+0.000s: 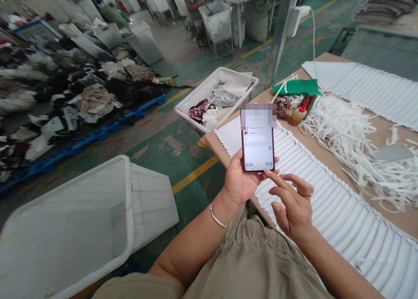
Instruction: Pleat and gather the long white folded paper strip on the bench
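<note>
A smartphone (258, 149) with a lit screen and a dark red edge is held upright in my left hand (240, 181), thumb along one side and fingertips showing at the other. The top of its screen is blurred out. My right hand (292, 205) has its fingers apart, with the index fingertip at the phone's lower right edge; whether it touches the glass I cannot tell. Below both hands, a long row of overlapping white pieces (321, 188) lies along the brown tabletop (348, 173).
On the table are a heap of white strips (352, 146), a small bottle with a red cap (299, 113) and green cloth (302, 87). A white bin (130, 203) stands at left, another bin (186, 109) beyond the table corner. Bundles on blue pallets (130, 113) lie farther left. A person (192, 5) is at the back.
</note>
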Demonstrator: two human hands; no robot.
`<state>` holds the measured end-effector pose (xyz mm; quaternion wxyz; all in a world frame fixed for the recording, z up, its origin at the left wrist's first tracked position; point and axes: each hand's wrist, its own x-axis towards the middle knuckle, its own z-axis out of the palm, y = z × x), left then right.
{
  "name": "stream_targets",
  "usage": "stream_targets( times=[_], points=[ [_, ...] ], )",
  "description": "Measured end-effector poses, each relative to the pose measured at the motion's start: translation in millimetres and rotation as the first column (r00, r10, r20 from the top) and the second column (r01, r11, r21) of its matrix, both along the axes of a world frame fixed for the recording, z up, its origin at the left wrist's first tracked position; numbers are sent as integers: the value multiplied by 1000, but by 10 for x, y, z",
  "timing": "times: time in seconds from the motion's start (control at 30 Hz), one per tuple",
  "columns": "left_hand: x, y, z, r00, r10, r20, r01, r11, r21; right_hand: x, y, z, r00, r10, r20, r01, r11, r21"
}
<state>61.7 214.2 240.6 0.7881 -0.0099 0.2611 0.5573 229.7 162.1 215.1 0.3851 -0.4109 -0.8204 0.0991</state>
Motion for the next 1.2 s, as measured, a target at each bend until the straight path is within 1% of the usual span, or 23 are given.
stream_targets(
  times=[0.17,0.43,0.57,0.67,0.77,0.93,1.0,1.07,1.13,1.2],
  points=[
    [20,20,-5,1000,-16,-19,16,1000,-27,4,8,-1,1000,1,11,-1,1000,1],
    [18,37,-11,999,-51,-1,51,998,-39,-90,-60,-14,996,88,-5,-88,996,-8],
    [20,28,-21,996,-91,8,91,995,-44,-168,-44,-4,996,89,-21,-89,996,-9],
    [22,27,-62,995,-98,12,98,995,-32,-217,-10,12,996,93,-13,-93,995,-19],
    [25,24,-95,991,-131,23,132,991,-29,-271,30,31,996,84,1,-84,996,-21],
    [13,1,-93,984,-163,71,168,984,-58,-348,55,53,998,69,7,-69,998,-12],
    [0,-3,-86,985,-164,62,167,985,-48,-333,32,55,996,85,-6,-85,996,-12],
    [-18,0,-81,991,-131,32,132,991,-21,-272,-10,48,993,115,-39,-115,993,-5],
    [-42,8,-74,997,-83,-9,83,996,22,-162,-63,19,989,127,-70,-127,992,2],
    [-71,19,-63,998,-44,-54,49,995,82,-16,-117,-49,991,107,-78,-108,994,-8]
  ],
)
